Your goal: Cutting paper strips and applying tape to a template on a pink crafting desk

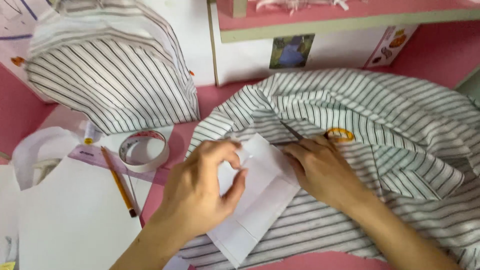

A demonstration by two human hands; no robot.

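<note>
fingers (235,150) pinch paper pattern (260,195); wrist bent.

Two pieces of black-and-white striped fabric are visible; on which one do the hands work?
The large striped fabric spread on the pink table, under the left hand, right hand and white paper pattern. The other striped piece lies untouched, upper left.
</note>
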